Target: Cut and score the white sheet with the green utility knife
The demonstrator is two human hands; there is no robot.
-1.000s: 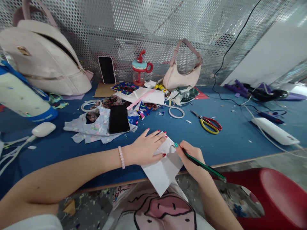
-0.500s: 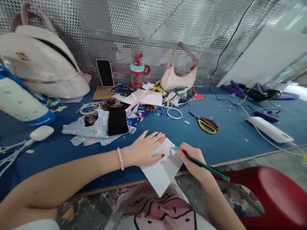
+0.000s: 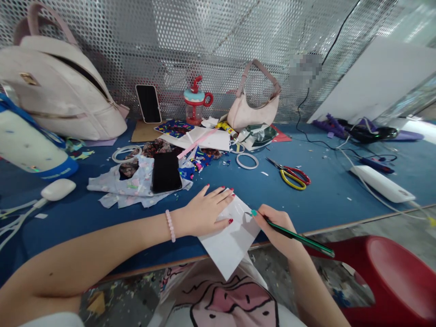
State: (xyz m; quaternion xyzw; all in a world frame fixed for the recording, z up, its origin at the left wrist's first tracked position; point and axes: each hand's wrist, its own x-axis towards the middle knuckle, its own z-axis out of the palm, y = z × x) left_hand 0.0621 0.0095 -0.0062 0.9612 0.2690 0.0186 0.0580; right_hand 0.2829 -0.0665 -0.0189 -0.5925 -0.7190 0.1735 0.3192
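Note:
A white sheet of paper (image 3: 229, 252) lies at the table's front edge, one corner hanging over it toward me. My left hand (image 3: 207, 211) rests flat on the paper's upper left part, fingers spread, with a pink bead bracelet at the wrist. In my right hand (image 3: 272, 225) is a green-and-black pencil (image 3: 308, 243), pinched between thumb and fingers. Its writing end points at the paper's right side, and its back end slants down to the right. A small dark mark shows on the paper near the tip; whether it is a line or a shadow I cannot tell.
Scissors (image 3: 289, 176) lie beyond my right hand, near a white ring (image 3: 247, 161). A black flat item (image 3: 166, 172) sits on cloth scraps (image 3: 119, 184). Farther back stand a phone (image 3: 148, 103), a cup (image 3: 194, 106) and a handbag (image 3: 255, 106). A red stool (image 3: 397, 272) is at right.
My right hand and the pencil have shifted slightly to the right over the paper. My left hand stays in place.

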